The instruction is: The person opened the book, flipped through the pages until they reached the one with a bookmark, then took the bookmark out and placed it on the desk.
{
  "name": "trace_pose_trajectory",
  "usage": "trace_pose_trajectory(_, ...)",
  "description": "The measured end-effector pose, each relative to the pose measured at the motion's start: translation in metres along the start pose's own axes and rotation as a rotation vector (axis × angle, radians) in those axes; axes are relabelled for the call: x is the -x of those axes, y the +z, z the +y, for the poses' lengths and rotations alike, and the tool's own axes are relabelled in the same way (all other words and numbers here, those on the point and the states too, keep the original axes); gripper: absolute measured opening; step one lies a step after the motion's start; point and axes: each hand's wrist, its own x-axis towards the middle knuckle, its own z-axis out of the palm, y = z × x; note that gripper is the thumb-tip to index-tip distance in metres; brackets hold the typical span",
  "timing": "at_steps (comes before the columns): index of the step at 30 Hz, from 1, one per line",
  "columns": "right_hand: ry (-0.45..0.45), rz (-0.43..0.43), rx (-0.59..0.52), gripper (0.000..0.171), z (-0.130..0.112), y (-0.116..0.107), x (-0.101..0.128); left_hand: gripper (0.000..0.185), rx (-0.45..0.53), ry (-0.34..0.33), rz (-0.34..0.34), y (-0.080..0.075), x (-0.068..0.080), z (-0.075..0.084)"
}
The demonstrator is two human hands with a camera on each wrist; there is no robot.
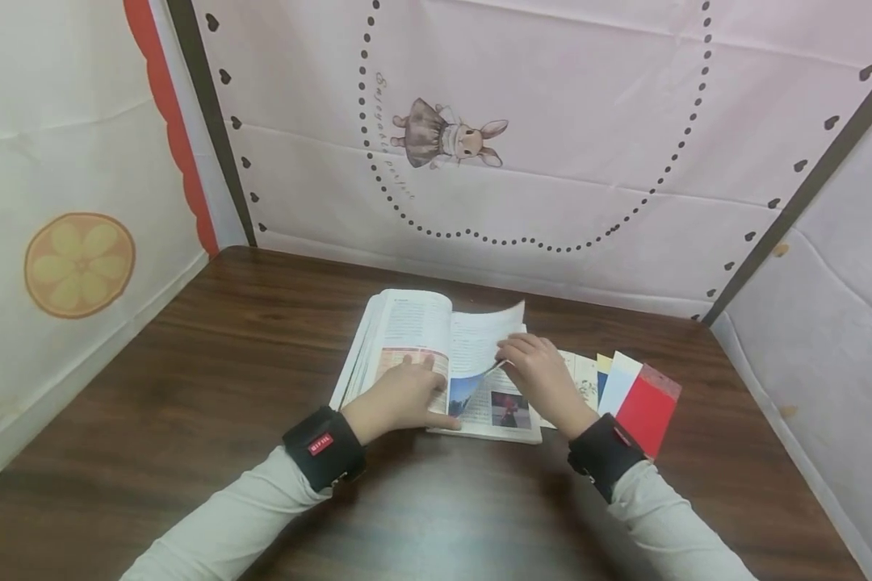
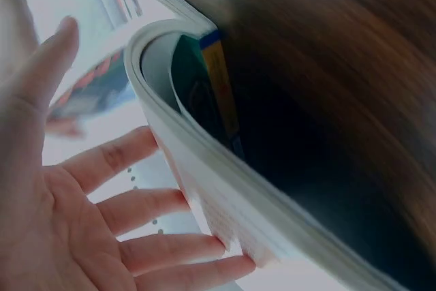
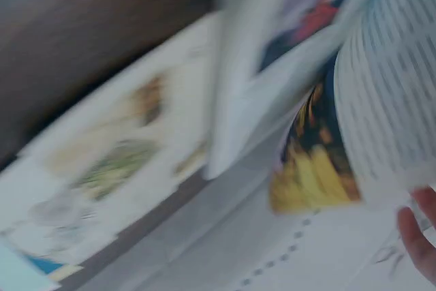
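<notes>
A thick book (image 1: 412, 317) lies open on the table, its left pages bulging upward. My left hand (image 1: 401, 394) rests on the left page with fingers spread. In the left wrist view those fingers (image 2: 160, 209) lie nearly straight against the curved pages. With its fingertips, my right hand (image 1: 541, 375) holds the edge of a raised page (image 1: 475, 335), which curls up off the right side. Below that page, a photo with a red figure (image 1: 510, 410) shows. In the right wrist view the raised page (image 3: 392, 93) is blurred, with only some fingertips visible at its edge.
Right of the book, several overlapping cards or booklets lie on the brown table (image 1: 225, 387): a cream one with a plant drawing (image 1: 584, 378), a pale blue one (image 1: 620, 383) and a red one (image 1: 647, 415). Fabric walls (image 1: 552, 105) enclose the table's back and sides.
</notes>
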Motion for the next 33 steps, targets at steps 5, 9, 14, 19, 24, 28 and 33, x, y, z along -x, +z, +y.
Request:
trace_pose_trajectory(5,-0.129,0.143,-0.03,0.023,-0.025,-0.002,-0.012,0.066,0.034,-0.072,0.017,0.002,0.001,0.011)
trace_pose_trajectory(9,-0.095,0.179,-0.043,0.021,-0.035,0.001,-0.018,0.069,0.012,-0.121,0.025,0.005,-0.001,0.019)
trace_pose_trajectory(14,-0.041,0.173,-0.097,0.03,-0.034,0.005,-0.02,0.062,-0.009,-0.17,0.022,0.005,-0.002,0.024)
trace_pose_trajectory(19,0.078,-0.047,-0.123,0.065,-0.018,0.006,-0.01,0.054,0.046,-0.207,0.161,0.004,-0.001,0.015)
trace_pose_trajectory(24,0.169,-0.514,-0.17,0.079,0.008,0.007,0.01,0.043,0.247,-0.222,0.305,0.0,0.001,-0.002)
trace_pose_trajectory(28,0.168,-0.696,-0.199,0.075,0.021,0.01,0.019,0.039,0.332,-0.217,0.437,-0.006,0.002,-0.014)
trace_pose_trajectory(33,0.172,-0.706,-0.206,0.07,0.026,0.009,0.021,0.036,0.177,-0.196,0.463,-0.01,0.005,-0.021)
